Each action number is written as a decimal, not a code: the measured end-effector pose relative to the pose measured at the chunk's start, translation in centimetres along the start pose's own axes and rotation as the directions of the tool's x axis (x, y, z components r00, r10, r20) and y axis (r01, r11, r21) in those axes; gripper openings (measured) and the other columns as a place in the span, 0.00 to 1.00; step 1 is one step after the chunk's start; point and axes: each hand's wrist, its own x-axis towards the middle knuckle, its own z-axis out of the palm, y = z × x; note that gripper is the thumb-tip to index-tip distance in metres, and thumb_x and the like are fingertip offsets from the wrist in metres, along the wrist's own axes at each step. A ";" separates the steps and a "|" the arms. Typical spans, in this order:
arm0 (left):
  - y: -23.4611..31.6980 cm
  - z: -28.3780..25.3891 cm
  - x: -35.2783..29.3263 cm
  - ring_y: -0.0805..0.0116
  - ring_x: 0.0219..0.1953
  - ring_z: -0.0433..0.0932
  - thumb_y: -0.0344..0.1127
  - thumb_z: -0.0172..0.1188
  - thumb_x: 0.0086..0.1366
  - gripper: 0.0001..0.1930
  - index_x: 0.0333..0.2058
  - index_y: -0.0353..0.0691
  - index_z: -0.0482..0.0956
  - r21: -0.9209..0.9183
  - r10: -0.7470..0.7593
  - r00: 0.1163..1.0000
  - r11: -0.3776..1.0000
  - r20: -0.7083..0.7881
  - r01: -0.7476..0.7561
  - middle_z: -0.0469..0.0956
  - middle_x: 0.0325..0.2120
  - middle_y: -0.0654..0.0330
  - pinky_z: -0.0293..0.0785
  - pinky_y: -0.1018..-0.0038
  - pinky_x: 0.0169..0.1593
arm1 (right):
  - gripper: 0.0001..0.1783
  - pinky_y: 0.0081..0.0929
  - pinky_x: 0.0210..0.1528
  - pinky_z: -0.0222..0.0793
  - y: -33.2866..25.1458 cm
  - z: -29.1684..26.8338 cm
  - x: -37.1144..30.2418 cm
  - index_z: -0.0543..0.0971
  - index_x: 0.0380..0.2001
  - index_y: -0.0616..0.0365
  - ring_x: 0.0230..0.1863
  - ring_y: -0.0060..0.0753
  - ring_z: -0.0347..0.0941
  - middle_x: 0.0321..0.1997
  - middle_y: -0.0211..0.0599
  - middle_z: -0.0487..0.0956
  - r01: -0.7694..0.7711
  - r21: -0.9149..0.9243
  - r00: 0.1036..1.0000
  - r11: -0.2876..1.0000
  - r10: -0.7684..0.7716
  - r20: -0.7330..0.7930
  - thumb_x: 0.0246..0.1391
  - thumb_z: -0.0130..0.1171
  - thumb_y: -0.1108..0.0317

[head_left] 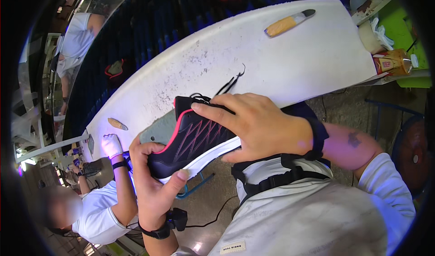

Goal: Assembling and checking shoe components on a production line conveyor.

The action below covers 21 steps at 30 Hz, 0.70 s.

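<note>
Both hands are clamped on one black running shoe [195,140] with red trim, red zigzag lines on its side and a white sole, held on its side just in front of the near edge of the white worktable [290,61]. The left hand [152,183] cups the toe end from below, thumb pressed against the white sole edge. The right hand [258,124] covers the heel and collar from above, fingers [213,108] wrapped over the opening. The two hands are apart from each other, one at each end of the shoe. Black laces [229,83] trail from the shoe onto the table surface. At the far side of the table lies a tool with a tan handle and dark tip [290,22], well apart from the hands. A small tan piece [117,123] lies near the table's left end. Each wrist carries a black strap. To the lower left, another person in a white shirt works with a gloved hand [111,145] raised near the table's corner. A dark blue conveyor [149,24] runs beyond the table.
</note>
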 end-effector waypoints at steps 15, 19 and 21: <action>0.5 1.7 5.2 0.50 0.42 0.76 0.45 0.84 0.36 0.36 0.33 0.36 0.64 0.422 0.245 0.968 0.883 -0.047 -0.203 0.71 0.54 0.41 0.75 0.65 0.45 | 0.53 0.42 0.39 0.75 -0.3 0.3 1.4 0.62 0.72 0.56 0.37 0.50 0.80 0.45 0.47 0.79 -0.168 -0.037 0.982 0.985 0.170 0.085 0.48 0.69 0.42; -0.3 1.6 6.0 0.50 0.44 0.76 0.39 0.69 0.61 0.20 0.30 0.33 0.66 0.309 0.127 0.985 0.947 -0.119 -0.084 0.75 0.47 0.41 0.73 0.66 0.43 | 0.52 0.43 0.39 0.77 0.3 -0.1 1.0 0.66 0.70 0.51 0.38 0.54 0.81 0.44 0.53 0.79 -0.165 0.034 0.985 0.986 0.163 0.050 0.44 0.71 0.42; -0.4 1.4 6.6 0.51 0.45 0.76 0.34 0.62 0.66 0.14 0.30 0.31 0.67 0.195 0.214 0.968 0.963 -0.131 -0.186 0.76 0.46 0.41 0.71 0.67 0.45 | 0.56 0.44 0.43 0.78 0.7 -0.4 0.9 0.64 0.72 0.46 0.44 0.56 0.80 0.54 0.57 0.75 0.103 -0.058 0.994 0.993 -0.104 -0.018 0.40 0.74 0.44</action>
